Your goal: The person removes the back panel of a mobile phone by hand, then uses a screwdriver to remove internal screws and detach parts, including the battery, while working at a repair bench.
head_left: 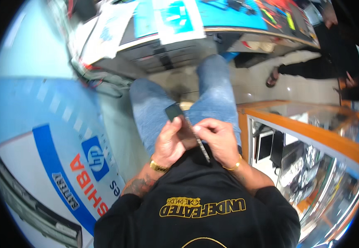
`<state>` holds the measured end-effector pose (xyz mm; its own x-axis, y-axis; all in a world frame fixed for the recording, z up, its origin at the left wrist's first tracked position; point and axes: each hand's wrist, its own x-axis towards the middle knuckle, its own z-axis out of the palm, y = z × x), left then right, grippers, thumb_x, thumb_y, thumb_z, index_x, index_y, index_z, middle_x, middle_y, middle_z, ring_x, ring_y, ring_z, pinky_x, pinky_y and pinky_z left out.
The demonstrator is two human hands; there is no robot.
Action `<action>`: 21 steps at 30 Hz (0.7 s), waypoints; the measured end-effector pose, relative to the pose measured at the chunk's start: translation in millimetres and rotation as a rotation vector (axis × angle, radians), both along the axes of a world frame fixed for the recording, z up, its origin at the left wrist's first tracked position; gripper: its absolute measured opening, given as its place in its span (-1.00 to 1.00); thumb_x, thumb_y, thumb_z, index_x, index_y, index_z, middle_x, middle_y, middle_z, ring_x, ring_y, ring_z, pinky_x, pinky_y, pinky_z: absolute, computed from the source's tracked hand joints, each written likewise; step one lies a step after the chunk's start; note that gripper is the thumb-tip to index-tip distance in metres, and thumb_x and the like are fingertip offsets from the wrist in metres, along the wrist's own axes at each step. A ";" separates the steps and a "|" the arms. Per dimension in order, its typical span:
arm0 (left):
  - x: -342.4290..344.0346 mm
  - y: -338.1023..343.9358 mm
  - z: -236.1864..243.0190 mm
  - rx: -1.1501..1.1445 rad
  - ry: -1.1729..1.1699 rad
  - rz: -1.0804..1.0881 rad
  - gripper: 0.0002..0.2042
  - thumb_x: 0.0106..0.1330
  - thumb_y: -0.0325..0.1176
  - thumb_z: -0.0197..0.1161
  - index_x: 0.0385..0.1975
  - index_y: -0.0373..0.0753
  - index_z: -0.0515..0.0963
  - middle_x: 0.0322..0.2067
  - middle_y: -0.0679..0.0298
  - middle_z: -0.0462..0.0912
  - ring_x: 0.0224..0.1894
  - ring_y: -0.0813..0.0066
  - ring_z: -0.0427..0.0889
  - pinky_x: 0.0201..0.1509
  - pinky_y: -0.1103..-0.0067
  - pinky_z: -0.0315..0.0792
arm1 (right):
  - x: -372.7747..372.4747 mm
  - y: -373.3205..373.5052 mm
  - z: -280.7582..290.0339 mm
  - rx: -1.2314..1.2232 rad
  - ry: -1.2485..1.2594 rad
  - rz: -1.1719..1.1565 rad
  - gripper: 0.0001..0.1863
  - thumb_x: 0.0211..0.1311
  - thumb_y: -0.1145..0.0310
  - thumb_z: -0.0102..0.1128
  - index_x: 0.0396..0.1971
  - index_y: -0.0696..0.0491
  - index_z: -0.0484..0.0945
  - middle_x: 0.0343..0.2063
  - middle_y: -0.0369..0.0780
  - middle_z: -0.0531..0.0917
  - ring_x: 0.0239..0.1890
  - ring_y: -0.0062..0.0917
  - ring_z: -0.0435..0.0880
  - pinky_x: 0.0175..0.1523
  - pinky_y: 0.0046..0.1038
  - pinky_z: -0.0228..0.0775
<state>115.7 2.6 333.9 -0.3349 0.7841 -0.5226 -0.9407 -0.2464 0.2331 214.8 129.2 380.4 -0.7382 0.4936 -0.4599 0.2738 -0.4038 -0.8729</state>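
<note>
The left grip (169,144) holds a flat dark device (189,135). The right grip (221,137) narrowly pinches its edge.

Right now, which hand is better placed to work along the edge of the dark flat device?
Probably the right hand: its thumb and fingers are gathered at the edge, while the left hand holds the dark flat device, thumb on its face.

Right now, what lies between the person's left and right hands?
In the head view, a thin, dark, flat device lies between them, held in the left hand, with the right hand's fingertips at its edge.
</note>
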 end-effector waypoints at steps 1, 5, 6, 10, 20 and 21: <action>0.6 0.8 0.0 -0.063 0.021 -0.018 -0.80 0.43 -0.18 0.15 -0.18 -0.16 0.54 -0.25 0.32 0.65 -0.18 0.43 0.64 -0.04 0.46 0.55 | -0.2 3.2 2.3 0.079 -0.040 0.058 -0.86 0.23 0.43 0.27 -0.36 0.21 0.67 -0.46 -0.33 0.68 -0.38 -0.75 0.56 -0.26 -0.62 0.43; -2.4 -1.8 3.0 -0.050 0.105 -0.017 -0.72 0.43 -0.08 0.11 -0.18 -0.17 0.56 -0.24 0.26 0.65 -0.14 0.37 0.63 -0.01 0.36 0.54 | -2.4 0.1 -13.0 0.084 0.100 0.044 -0.79 0.24 0.34 0.28 -0.34 0.21 0.67 -0.50 -0.30 0.69 -0.40 -0.75 0.58 -0.28 -0.58 0.46; -3.5 -0.6 1.0 0.027 0.108 -0.039 -0.71 0.44 -0.08 0.10 -0.18 -0.18 0.56 -0.23 0.26 0.66 -0.13 0.37 0.63 0.00 0.37 0.54 | -2.2 1.1 -12.1 0.075 0.107 0.032 -0.78 0.23 0.32 0.28 -0.35 0.20 0.68 -0.52 -0.28 0.69 -0.42 -0.72 0.60 -0.30 -0.56 0.46; -11.0 -3.2 -14.5 0.219 -0.014 -0.036 -0.69 0.45 -0.09 0.08 -0.17 -0.24 0.55 -0.19 0.20 0.65 -0.10 0.29 0.63 -0.04 0.35 0.58 | 2.5 2.3 -9.0 0.202 0.097 -0.044 -0.78 0.07 0.30 0.29 -0.45 0.18 0.67 -0.59 -0.14 0.66 -0.51 -0.52 0.65 -0.34 -0.48 0.44; -7.5 5.2 -0.3 0.052 0.175 -0.062 -0.70 0.43 -0.08 0.12 -0.18 -0.21 0.57 -0.20 0.23 0.66 -0.09 0.30 0.62 0.05 0.33 0.51 | 9.4 3.2 -2.9 0.196 0.150 -0.067 -0.78 0.14 0.32 0.27 -0.39 0.20 0.67 -0.55 -0.20 0.69 -0.46 -0.65 0.63 -0.31 -0.51 0.46; -6.6 6.8 1.5 0.067 0.185 -0.070 -0.70 0.43 -0.08 0.12 -0.18 -0.21 0.58 -0.20 0.24 0.66 -0.08 0.30 0.62 0.08 0.32 0.49 | 10.1 3.8 -1.4 0.165 0.149 -0.067 -0.79 0.16 0.33 0.27 -0.38 0.21 0.67 -0.54 -0.23 0.70 -0.45 -0.70 0.61 -0.30 -0.53 0.46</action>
<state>109.1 9.4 335.4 -0.3638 0.8397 -0.4033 -0.8989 -0.2029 0.3884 225.0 132.9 379.0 -0.7552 0.6029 -0.2572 0.1142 -0.2655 -0.9573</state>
